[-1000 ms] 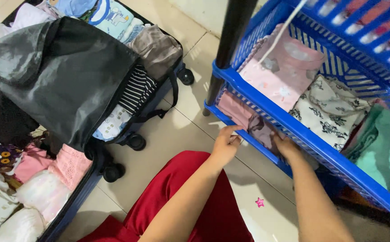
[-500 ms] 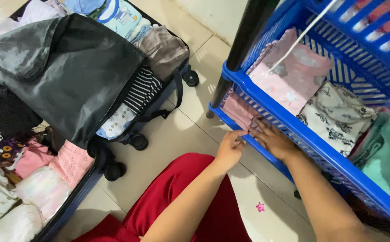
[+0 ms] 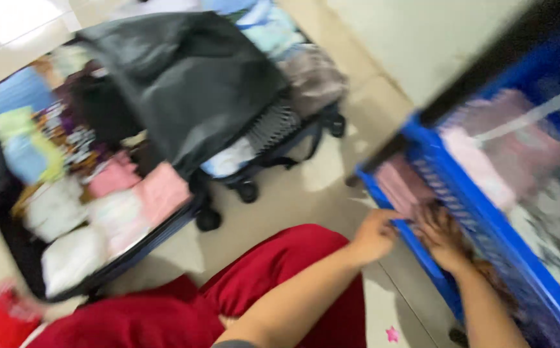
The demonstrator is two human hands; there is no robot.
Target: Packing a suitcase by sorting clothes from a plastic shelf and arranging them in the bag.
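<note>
Reaching into the bottom tier of the blue rack (image 3: 486, 212), the person is working both hands at a folded pink cloth (image 3: 401, 187) lying on that low shelf. Her left hand (image 3: 373, 235) is curling its fingers at the cloth's near edge, seemingly pinching it, though motion blur is keeping me from telling how firmly. Her right hand (image 3: 444, 235) is lying flat, fingers spread, just beside it under the shelf above. To lift the cloth well, I judge she should be sliding the flat hand beneath the fold and drawing it out level, so it is not snagging on the slats. The open suitcase (image 3: 99, 193), packed with rolled clothes, is sitting well apart on the floor, past her red lap (image 3: 273, 283). Compared with half a second ago, the view is swinging left and blurring, showing more of the suitcase, while both hands are staying at the same shelf.
</note>
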